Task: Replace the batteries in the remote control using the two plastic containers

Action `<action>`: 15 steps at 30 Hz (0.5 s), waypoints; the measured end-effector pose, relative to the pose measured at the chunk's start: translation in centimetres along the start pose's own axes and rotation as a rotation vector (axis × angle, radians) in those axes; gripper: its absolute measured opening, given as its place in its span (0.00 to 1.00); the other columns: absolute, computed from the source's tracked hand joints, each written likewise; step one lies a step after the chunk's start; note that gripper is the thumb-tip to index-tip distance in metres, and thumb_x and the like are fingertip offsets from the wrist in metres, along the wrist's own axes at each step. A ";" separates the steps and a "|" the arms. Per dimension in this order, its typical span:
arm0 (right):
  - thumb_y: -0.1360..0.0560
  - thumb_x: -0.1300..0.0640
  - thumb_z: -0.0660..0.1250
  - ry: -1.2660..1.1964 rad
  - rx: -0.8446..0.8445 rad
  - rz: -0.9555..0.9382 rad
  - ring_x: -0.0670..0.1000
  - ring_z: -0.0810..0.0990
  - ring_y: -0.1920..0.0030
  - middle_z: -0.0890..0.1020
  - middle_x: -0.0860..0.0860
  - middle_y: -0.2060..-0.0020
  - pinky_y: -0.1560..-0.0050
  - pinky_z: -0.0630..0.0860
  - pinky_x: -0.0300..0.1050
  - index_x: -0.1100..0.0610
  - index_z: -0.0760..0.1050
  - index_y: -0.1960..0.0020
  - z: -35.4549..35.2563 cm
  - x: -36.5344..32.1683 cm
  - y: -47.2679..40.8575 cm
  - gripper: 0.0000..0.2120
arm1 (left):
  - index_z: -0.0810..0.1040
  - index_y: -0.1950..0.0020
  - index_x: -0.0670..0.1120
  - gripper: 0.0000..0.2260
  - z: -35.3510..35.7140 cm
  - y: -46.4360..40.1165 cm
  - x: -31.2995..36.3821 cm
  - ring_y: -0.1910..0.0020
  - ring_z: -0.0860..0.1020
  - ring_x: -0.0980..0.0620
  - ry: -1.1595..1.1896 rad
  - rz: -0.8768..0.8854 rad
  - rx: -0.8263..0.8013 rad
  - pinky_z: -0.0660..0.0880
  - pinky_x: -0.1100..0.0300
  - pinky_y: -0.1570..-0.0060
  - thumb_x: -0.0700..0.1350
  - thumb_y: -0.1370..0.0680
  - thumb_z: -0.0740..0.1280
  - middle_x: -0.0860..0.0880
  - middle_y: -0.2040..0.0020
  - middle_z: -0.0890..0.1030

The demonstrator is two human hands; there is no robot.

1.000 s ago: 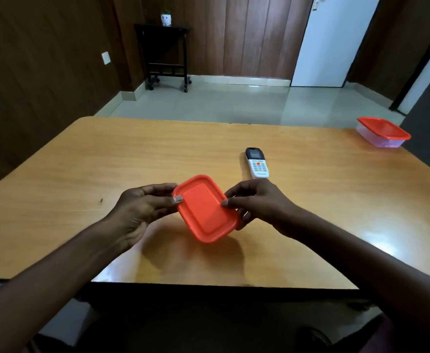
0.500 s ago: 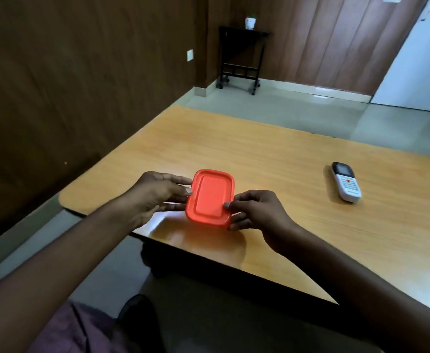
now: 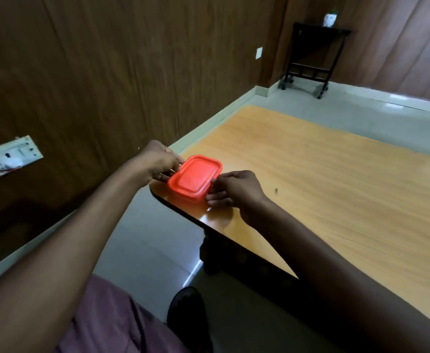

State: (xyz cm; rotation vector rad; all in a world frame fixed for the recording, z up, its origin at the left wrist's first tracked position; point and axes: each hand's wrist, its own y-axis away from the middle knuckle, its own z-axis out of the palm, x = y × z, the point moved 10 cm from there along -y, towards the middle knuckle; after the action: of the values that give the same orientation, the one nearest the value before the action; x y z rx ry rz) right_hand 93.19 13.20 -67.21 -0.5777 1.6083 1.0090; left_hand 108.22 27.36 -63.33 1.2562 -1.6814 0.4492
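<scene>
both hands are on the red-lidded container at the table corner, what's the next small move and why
Probably set it down a little further in from the edge, then peel up the red lid. The container sits right at the table's near corner, the lid looks fully seated, and the left hand and right hand grip opposite ends. Its contents cannot be seen until it opens.

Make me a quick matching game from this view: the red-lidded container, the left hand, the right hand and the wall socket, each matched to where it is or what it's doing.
Things:
1. red-lidded container
2. left hand
3. right hand
4. wall socket

Places or states:
A. mounted on the dark wood wall
B. holds the container's far-left end
C. at the table's near-left corner
D. holds the container's right end

Pairs: 1-C, 2-B, 3-D, 4-A
</scene>
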 end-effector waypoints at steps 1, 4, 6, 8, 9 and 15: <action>0.22 0.68 0.66 -0.009 -0.003 0.008 0.61 0.84 0.68 0.83 0.63 0.66 0.64 0.85 0.51 0.66 0.78 0.58 0.9 0.0 -0.4 0.07 | 0.85 0.46 0.38 0.12 -0.6 -0.5 -0.2 0.58 0.81 0.45 -0.012 0.004 0.020 0.80 0.55 0.58 0.27 0.26 0.67 0.38 0.49 0.85; 0.22 0.68 0.66 -0.056 -0.005 0.033 0.59 0.84 0.69 0.83 0.64 0.66 0.65 0.86 0.50 0.68 0.79 0.56 3.1 0.2 -1.4 0.05 | 0.86 0.47 0.37 0.13 -2.5 -1.3 -0.6 0.64 0.79 0.48 -0.032 0.011 0.080 0.77 0.59 0.64 0.27 0.26 0.66 0.38 0.50 0.85; 0.22 0.67 0.67 -0.077 -0.012 0.044 0.58 0.84 0.70 0.82 0.64 0.65 0.64 0.86 0.51 0.69 0.79 0.53 4.2 0.3 -1.7 0.05 | 0.86 0.48 0.36 0.12 -3.4 -1.9 -0.8 0.66 0.78 0.48 -0.052 0.013 0.119 0.77 0.59 0.66 0.27 0.27 0.66 0.37 0.53 0.85; 0.22 0.66 0.67 -0.104 -0.023 0.048 0.58 0.84 0.71 0.82 0.63 0.65 0.64 0.86 0.50 0.71 0.79 0.51 5.1 0.4 -1.7 0.06 | 0.86 0.49 0.37 0.10 -4.0 -2.1 -0.8 0.66 0.78 0.48 -0.090 0.027 0.158 0.77 0.58 0.65 0.29 0.27 0.68 0.39 0.55 0.85; 0.21 0.65 0.68 -0.113 -0.023 0.047 0.58 0.84 0.71 0.82 0.63 0.65 0.64 0.85 0.50 0.70 0.79 0.51 5.3 0.5 -1.8 0.06 | 0.86 0.50 0.38 0.09 -4.3 -2.4 -0.8 0.65 0.79 0.47 -0.117 0.046 0.178 0.79 0.56 0.63 0.31 0.26 0.69 0.39 0.56 0.85; 0.22 0.65 0.68 -0.163 -0.005 0.036 0.59 0.84 0.70 0.82 0.63 0.64 0.61 0.85 0.52 0.68 0.78 0.51 4.9 0.3 -1.2 0.05 | 0.87 0.52 0.43 0.08 -4.8 -2.2 0.0 0.51 0.84 0.43 -0.316 0.130 0.295 0.82 0.51 0.50 0.41 0.24 0.68 0.43 0.51 0.86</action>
State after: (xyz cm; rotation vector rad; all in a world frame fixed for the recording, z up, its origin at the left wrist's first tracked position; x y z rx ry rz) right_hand 96.68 16.78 -68.04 -0.4593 1.4771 1.0597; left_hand 112.45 30.09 -61.58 1.4968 -2.0264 0.6207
